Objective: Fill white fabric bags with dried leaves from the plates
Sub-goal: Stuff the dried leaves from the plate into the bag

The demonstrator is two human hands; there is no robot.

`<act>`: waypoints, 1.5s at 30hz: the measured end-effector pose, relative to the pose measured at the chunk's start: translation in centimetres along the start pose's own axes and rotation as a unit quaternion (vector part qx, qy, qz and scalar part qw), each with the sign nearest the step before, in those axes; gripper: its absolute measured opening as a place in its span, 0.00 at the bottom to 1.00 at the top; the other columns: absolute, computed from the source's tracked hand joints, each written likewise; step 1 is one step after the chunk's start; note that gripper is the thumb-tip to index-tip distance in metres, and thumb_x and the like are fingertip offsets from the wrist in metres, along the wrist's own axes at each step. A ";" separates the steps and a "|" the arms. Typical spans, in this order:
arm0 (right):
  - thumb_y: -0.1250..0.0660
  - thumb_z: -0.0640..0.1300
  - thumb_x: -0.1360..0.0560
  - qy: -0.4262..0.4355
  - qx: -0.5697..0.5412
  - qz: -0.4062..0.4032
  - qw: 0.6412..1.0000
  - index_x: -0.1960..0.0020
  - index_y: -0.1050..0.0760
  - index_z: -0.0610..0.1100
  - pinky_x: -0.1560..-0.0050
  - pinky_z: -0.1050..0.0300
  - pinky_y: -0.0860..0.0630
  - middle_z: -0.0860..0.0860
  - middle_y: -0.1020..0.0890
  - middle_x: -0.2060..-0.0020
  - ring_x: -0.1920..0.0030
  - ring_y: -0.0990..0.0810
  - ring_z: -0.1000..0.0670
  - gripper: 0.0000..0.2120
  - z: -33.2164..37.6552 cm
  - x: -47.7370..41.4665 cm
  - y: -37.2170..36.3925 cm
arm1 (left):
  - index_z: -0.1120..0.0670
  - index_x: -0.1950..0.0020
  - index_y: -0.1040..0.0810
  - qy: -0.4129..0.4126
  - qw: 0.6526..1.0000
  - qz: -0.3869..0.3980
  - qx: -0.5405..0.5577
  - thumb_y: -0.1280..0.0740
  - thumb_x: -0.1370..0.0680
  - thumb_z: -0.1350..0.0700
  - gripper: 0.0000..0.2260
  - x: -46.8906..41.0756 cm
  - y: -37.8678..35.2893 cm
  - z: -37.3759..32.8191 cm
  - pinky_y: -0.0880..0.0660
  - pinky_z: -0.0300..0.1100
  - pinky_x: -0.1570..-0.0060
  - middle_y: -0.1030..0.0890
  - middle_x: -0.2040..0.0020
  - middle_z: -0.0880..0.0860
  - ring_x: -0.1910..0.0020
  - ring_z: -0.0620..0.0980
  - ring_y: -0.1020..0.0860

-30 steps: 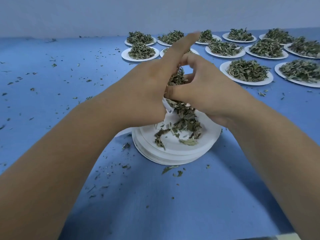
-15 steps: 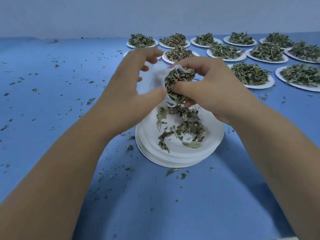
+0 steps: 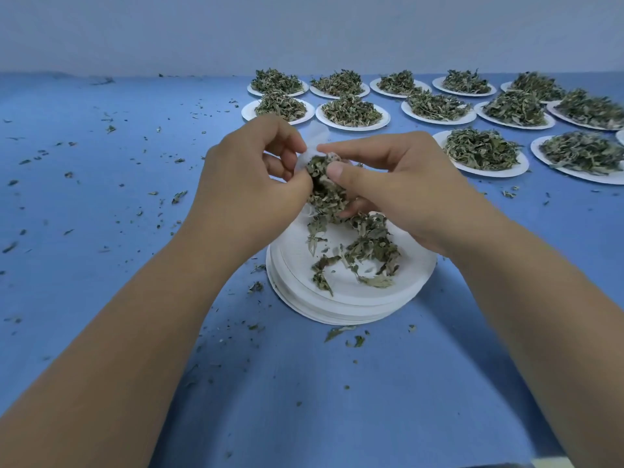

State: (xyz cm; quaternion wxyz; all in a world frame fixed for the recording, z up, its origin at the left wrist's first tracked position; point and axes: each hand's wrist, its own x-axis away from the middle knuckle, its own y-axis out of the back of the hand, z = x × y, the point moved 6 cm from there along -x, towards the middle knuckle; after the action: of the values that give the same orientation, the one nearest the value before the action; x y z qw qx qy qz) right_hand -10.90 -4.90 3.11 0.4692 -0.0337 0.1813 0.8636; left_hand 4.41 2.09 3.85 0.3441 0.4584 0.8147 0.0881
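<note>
As they hover over plates [image 3: 354, 305], left hand [image 3: 250, 184] pinches white bag [image 3: 312, 148], right hand [image 3: 398, 190] grips leaves [image 3: 326, 194]

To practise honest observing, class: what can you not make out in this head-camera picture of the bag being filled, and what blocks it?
Head view throughout.
- White fabric bag: left hand, right hand and leaf clump cover most of it; fill unknown.
- Right grip: the clump hides whether it pinches bag or only leaves.
- Far-right plate: cut off by the frame edge.
- Plate stack: rims too fine to count.
</note>
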 end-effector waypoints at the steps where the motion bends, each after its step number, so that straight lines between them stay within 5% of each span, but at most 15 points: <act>1: 0.25 0.41 0.23 0.015 0.029 -0.018 0.999 0.47 0.15 0.54 0.56 0.50 0.15 0.61 0.13 0.58 0.67 0.16 0.49 0.09 0.1 0.0 0.2 | 0.46 0.54 0.22 0.000 1.000 0.000 0.000 0.31 0.30 0.52 0.05 0.0 0.0 -0.1 0.24 0.33 0.60 0.22 0.63 0.39 0.63 0.42 0.19; 8: 0.22 0.49 0.31 0.030 0.195 -0.104 0.975 0.58 0.19 0.53 0.56 0.66 0.25 0.62 0.15 0.54 0.59 0.18 0.66 0.06 0.4 -0.7 0.9 | 0.49 0.56 0.20 0.063 0.995 0.002 0.072 0.22 0.29 0.61 0.11 0.0 0.1 0.5 0.17 0.46 0.53 0.16 0.63 0.44 0.62 0.49 0.16; 11: 0.27 0.46 0.32 0.044 0.244 -0.146 0.958 0.58 0.21 0.49 0.64 0.64 0.28 0.56 0.15 0.59 0.60 0.18 0.60 0.05 0.9 -1.0 1.0 | 0.52 0.52 0.20 0.093 0.985 0.038 0.139 0.22 0.29 0.64 0.12 0.3 -0.5 0.5 0.17 0.44 0.55 0.15 0.64 0.48 0.62 0.51 0.14; 15: 0.29 0.43 0.30 0.079 0.316 -0.170 0.930 0.54 0.25 0.46 0.60 0.56 0.28 0.54 0.20 0.59 0.56 0.22 0.51 0.07 1.6 -1.5 0.9 | 0.53 0.50 0.20 0.099 0.976 0.073 0.179 0.23 0.28 0.64 0.11 0.6 -1.0 0.1 0.17 0.48 0.51 0.15 0.63 0.50 0.61 0.52 0.14; 18: 0.30 0.45 0.27 0.075 0.333 -0.151 0.928 0.53 0.24 0.47 0.61 0.62 0.30 0.55 0.20 0.58 0.55 0.23 0.53 0.05 1.8 -2.0 0.5 | 0.50 0.52 0.21 0.081 0.986 0.052 0.139 0.24 0.27 0.63 0.11 0.4 -0.6 0.2 0.17 0.50 0.52 0.17 0.64 0.46 0.62 0.51 0.16; 20: 0.30 0.48 0.26 0.048 0.295 -0.128 0.946 0.54 0.23 0.50 0.62 0.69 0.32 0.58 0.19 0.56 0.55 0.22 0.60 0.03 1.8 -2.2 0.5 | 0.47 0.53 0.22 0.058 0.995 0.023 0.083 0.26 0.27 0.61 0.10 0.1 -0.3 0.3 0.20 0.44 0.64 0.20 0.64 0.42 0.66 0.47 0.19; 24: 0.28 0.51 0.24 -0.011 0.185 -0.022 0.982 0.53 0.19 0.53 0.57 0.56 0.18 0.59 0.15 0.59 0.63 0.16 0.57 0.03 2.2 -1.7 -0.1 | 0.45 0.50 0.23 0.035 0.999 -0.003 0.016 0.31 0.26 0.58 0.08 -0.1 -0.2 0.4 0.29 0.30 0.69 0.20 0.58 0.43 0.68 0.40 0.21; 27: 0.27 0.47 0.24 -0.020 0.139 0.047 0.989 0.58 0.18 0.58 0.61 0.64 0.18 0.62 0.15 0.59 0.64 0.15 0.56 0.07 2.6 -0.8 -0.3 | 0.46 0.52 0.24 0.020 0.999 -0.018 -0.019 0.31 0.25 0.56 0.06 -0.3 -0.2 0.4 0.30 0.26 0.66 0.22 0.61 0.43 0.67 0.39 0.23; 32: 0.22 0.51 0.30 0.001 0.226 0.033 0.974 0.44 0.21 0.60 0.69 0.77 0.31 0.67 0.19 0.48 0.58 0.17 0.64 0.17 2.3 -0.8 -0.3 | 0.45 0.56 0.23 0.050 0.997 -0.018 0.050 0.29 0.26 0.53 0.04 -0.7 -0.1 0.8 0.23 0.38 0.62 0.21 0.64 0.39 0.67 0.44 0.19; 36: 0.25 0.49 0.29 0.059 0.294 -0.050 0.953 0.53 0.21 0.53 0.65 0.76 0.33 0.60 0.17 0.55 0.63 0.23 0.69 0.07 2.4 -1.4 -0.6 | 0.52 0.53 0.19 0.081 0.990 0.000 0.117 0.27 0.24 0.59 0.03 -0.8 -0.1 1.1 0.18 0.43 0.61 0.17 0.58 0.49 0.63 0.51 0.15; 39: 0.29 0.45 0.30 0.073 0.337 -0.094 0.934 0.55 0.22 0.49 0.66 0.70 0.33 0.56 0.18 0.57 0.61 0.24 0.61 0.05 2.2 -2.1 -0.5 | 0.55 0.52 0.18 0.078 0.982 0.030 0.167 0.26 0.26 0.63 0.06 -0.6 -0.3 0.9 0.17 0.44 0.60 0.17 0.57 0.55 0.63 0.52 0.15; 42: 0.30 0.44 0.29 0.062 0.363 -0.095 0.925 0.53 0.23 0.48 0.64 0.66 0.32 0.55 0.19 0.57 0.58 0.24 0.56 0.05 2.0 -2.6 -0.6 | 0.51 0.54 0.19 0.060 0.989 0.020 0.137 0.27 0.30 0.58 0.07 -0.6 -0.2 0.9 0.17 0.49 0.59 0.21 0.63 0.47 0.68 0.48 0.20; 45: 0.30 0.49 0.26 0.039 0.320 -0.047 0.945 0.49 0.23 0.54 0.64 0.72 0.35 0.61 0.19 0.52 0.59 0.24 0.65 0.06 1.8 -2.5 -0.8 | 0.49 0.54 0.20 0.046 0.997 -0.014 0.062 0.31 0.29 0.60 0.08 -0.9 0.3 1.3 0.17 0.53 0.55 0.24 0.66 0.47 0.68 0.51 0.24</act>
State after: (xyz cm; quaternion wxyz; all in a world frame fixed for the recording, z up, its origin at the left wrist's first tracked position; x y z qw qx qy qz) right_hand -8.66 -5.90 5.14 0.4882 0.0758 0.4647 0.7348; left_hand 5.74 1.34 3.47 0.2783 0.4627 0.8400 0.0535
